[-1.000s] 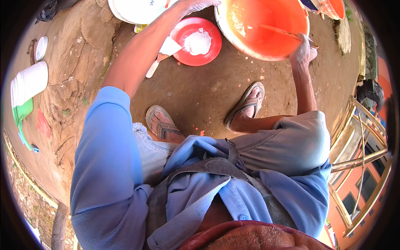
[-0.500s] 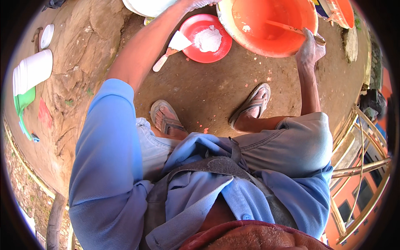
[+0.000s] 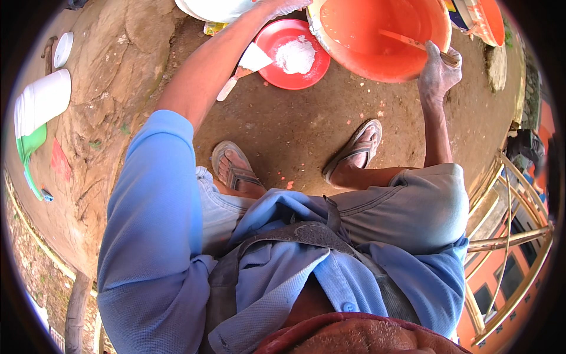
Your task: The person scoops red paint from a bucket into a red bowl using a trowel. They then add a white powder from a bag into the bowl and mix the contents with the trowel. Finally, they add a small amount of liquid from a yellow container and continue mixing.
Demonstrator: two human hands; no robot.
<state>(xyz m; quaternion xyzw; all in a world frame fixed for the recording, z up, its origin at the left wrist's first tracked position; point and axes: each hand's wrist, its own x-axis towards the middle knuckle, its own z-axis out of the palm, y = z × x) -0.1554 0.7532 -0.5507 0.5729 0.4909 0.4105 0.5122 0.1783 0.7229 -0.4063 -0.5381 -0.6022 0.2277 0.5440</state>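
Stirring stick in the orange bucket

The right hand (image 3: 437, 74) closed around a thin wooden stick (image 3: 407, 40) slanting into the orange bucket (image 3: 377, 35); stiff and light, likely best gripped near its top. The left hand (image 3: 282, 7) rested on a white basin (image 3: 215, 9), grip unclear.

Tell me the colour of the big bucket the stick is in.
Orange, inside and out. The bucket shows best in the head view, with the right hand holding the stick.
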